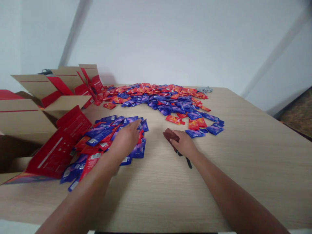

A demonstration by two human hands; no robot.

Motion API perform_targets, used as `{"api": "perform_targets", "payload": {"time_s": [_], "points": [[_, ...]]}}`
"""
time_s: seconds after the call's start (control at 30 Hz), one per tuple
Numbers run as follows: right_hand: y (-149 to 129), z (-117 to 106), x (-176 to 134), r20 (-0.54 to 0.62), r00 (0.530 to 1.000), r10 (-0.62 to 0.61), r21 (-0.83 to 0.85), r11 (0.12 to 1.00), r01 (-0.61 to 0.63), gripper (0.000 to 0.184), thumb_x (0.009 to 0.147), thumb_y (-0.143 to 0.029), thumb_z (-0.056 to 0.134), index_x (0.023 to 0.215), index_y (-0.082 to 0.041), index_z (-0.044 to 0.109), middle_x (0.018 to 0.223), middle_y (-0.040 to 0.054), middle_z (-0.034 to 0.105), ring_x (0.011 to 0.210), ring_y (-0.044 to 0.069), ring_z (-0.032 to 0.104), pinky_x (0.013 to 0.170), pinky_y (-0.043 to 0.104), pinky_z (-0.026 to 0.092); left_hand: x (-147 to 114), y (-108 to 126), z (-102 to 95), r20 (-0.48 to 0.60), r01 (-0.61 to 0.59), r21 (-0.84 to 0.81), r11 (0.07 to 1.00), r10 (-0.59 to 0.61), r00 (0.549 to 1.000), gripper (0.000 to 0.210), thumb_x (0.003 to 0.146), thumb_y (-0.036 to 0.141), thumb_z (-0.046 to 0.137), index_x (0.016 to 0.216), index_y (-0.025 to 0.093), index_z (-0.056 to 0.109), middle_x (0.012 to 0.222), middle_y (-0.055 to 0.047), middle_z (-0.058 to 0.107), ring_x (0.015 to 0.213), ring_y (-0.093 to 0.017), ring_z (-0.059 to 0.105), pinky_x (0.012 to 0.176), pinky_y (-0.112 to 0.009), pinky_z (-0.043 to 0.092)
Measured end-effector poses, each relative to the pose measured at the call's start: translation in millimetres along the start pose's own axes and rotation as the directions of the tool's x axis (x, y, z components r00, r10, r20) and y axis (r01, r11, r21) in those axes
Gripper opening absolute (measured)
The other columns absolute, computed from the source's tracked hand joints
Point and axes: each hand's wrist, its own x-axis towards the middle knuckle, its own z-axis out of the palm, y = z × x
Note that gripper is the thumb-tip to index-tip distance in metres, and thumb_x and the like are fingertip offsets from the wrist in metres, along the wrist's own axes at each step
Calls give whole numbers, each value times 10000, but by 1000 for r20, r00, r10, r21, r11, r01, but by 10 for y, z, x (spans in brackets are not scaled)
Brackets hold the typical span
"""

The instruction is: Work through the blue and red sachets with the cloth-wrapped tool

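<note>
Open cardboard boxes (36,107) with red-lined flaps stand just left of the left hand (125,139), their insides hidden from view. That hand lies flat, fingers spread, on a near heap of blue and red sachets (102,136), small glossy flat packets, gripping none. The right hand (184,143) rests on the table (243,156), fingers curled around a dark red object (170,134), with the large sachet pile (165,97) beyond it.

A pale wooden table (243,156) stands against a plain white wall (170,39), evenly lit. At the right edge, beyond the table, a strip of dark patterned floor (298,113) shows.
</note>
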Motion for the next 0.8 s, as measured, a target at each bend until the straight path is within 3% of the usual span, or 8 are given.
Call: {"api": "perform_targets", "payload": {"time_s": [0.13, 0.2, 0.27, 0.3, 0.37, 0.53, 0.7, 0.8], "points": [[-6, 8, -4, -10, 1000, 4, -3, 1000, -4, 510, 924, -272, 678, 1425, -181, 678, 1349, 144, 749, 1229, 332, 684, 1118, 492, 514, -32, -489, -570, -150, 210, 27, 977, -204, 967, 528, 1007, 335, 611, 1527, 262, 555, 1399, -97, 736, 1262, -320, 708, 1119, -531, 575], [-8, 15, -3, -13, 1000, 9, -13, 1000, -9, 497, 923, -274, 681, 1415, -199, 686, 1341, 133, 754, 1218, 328, 690, 1109, 489, 520, -97, -678, -716, -269, 282, 121, 952, -242, 932, 519, 990, 336, 591, 1498, 235, 578, 1455, -134, 690, 1339, -374, 650, 1146, -604, 536], [-12, 20, -2, -14, 1000, 11, -19, 1000, -11, 495, 919, -272, 685, 1411, -217, 689, 1340, 124, 756, 1215, 327, 692, 1103, 489, 522, -160, -754, -740, -400, 327, 191, 926, -231, 887, 491, 993, 335, 542, 1450, 171, 618, 1485, -186, 649, 1396, -400, 600, 1183, -633, 490], [-15, 21, -2, -15, 1000, 9, -18, 1000, -9, 496, 917, -268, 685, 1411, -221, 690, 1342, 123, 756, 1220, 327, 690, 1106, 492, 520, -183, -741, -709, -423, 325, 195, 925, -219, 879, 480, 995, 347, 535, 1422, 155, 638, 1459, -195, 658, 1392, -395, 603, 1186, -623, 489], [-23, 16, -2, -14, 1000, 6, -10, 1000, -7, 501, 915, -264, 686, 1413, -219, 690, 1346, 124, 756, 1228, 328, 686, 1110, 495, 516, -200, -622, -573, -381, 259, 155, 953, -184, 906, 447, 995, 383, 550, 1349, 144, 681, 1368, -180, 708, 1328, -369, 649, 1166, -588, 516], [-40, -7, -3, -5, 1000, 4, 16, 1000, -4, 515, 912, -260, 687, 1425, -220, 680, 1350, 125, 756, 1238, 326, 679, 1108, 495, 512, -68, -69, -9, -166, -21, -48, 999, 13, 986, 362, 999, 326, 566, 1279, 161, 724, 1305, -121, 759, 1254, -284, 697, 1152, -436, 545], [-39, -9, 1, -1, 1000, -26, 45, 999, 26, 524, 894, -240, 690, 1418, -239, 679, 1338, 103, 763, 1212, 320, 682, 1091, 488, 514, 307, 423, 439, 55, -80, -97, 992, 85, 995, 362, 975, 245, 593, 1304, 162, 720, 1322, -120, 759, 1279, -275, 686, 1168, -422, 526], [-52, -14, 7, 8, 999, -34, 33, 999, 33, 497, 891, -233, 692, 1388, -260, 690, 1281, 78, 779, 1166, 311, 686, 1053, 463, 522, 664, 630, 626, 107, -125, -87, 988, 134, 985, 388, 978, 208, 571, 1333, 133, 707, 1348, -148, 744, 1277, -272, 680, 1160, -403, 524]]}}
